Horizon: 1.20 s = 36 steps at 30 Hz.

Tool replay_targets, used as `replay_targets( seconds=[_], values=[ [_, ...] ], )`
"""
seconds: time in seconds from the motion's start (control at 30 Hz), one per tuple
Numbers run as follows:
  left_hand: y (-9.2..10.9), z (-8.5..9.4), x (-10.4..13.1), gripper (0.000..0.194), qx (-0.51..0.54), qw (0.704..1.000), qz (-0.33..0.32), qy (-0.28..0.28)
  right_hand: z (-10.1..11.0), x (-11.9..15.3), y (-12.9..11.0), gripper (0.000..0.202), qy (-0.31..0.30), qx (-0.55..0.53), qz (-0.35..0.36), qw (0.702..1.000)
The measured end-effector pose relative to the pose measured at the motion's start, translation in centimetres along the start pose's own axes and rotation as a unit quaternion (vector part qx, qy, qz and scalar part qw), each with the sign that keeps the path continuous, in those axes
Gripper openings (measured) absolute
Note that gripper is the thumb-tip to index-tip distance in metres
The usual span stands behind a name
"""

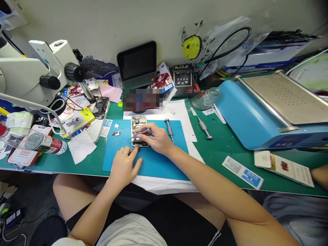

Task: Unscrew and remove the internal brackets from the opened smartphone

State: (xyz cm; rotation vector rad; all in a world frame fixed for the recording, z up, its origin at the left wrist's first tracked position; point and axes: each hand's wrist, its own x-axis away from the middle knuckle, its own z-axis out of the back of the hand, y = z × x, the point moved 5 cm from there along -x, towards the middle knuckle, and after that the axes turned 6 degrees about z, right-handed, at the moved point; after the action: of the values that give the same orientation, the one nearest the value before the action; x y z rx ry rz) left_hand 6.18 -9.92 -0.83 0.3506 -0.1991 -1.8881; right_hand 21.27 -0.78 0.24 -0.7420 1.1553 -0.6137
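Note:
An opened smartphone [139, 120] lies on a blue mat [159, 164] with its inner parts bare. My right hand [156, 138] is closed around a slim grey pointed tool [143, 131], held over the phone; its exact kind is unclear. The tool's thin end points left across the phone's lower half. At the phone's near edge, the index finger of my left hand [125, 164] touches the frame, with the thumb held apart and nothing in the hand. Small loose phone parts [116, 133] lie left of the phone. A screwdriver [169, 131] rests on the mat to its right.
Another screwdriver [204, 128] and a glass jar [205, 98] sit to the right, before a blue machine [246, 112]. A microscope stand [51, 73], a plastic bottle [46, 141] and a second opened phone [101, 107] crowd the left. Behind is a smart display [137, 63].

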Motion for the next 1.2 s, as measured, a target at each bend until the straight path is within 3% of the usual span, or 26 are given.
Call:
replay_targets(
  seconds=[0.37, 0.83, 1.0, 1.13, 1.2],
  values=[
    [0.1, 0.2, -0.1, 0.045, -0.011, 1.0, -0.006, 0.006, -1.7, 0.4, 0.5, 0.013, -0.096, 0.025, 0.028, 0.995],
    [0.0, 0.3, -0.2, 0.042, -0.003, 1.0, -0.007, 0.018, -2.0, 0.4, 0.8, 0.018, -0.096, 0.044, 0.049, 0.993],
    [-0.2, 0.6, -0.1, 0.042, 0.053, 0.998, -0.005, 0.029, -1.2, 0.2, 0.4, 0.016, -0.04, 0.041, 0.05, 0.997],
    [-0.9, 2.2, 0.0, 0.025, 0.192, 0.978, 0.009, 0.082, 0.0, -0.1, -0.2, 0.029, 0.041, 0.051, 0.08, 0.995],
    [-1.5, 3.2, -0.3, 0.018, 0.203, 0.972, 0.021, 0.116, 0.7, -0.1, -0.2, 0.037, 0.084, 0.047, 0.088, 0.991]
  ],
)
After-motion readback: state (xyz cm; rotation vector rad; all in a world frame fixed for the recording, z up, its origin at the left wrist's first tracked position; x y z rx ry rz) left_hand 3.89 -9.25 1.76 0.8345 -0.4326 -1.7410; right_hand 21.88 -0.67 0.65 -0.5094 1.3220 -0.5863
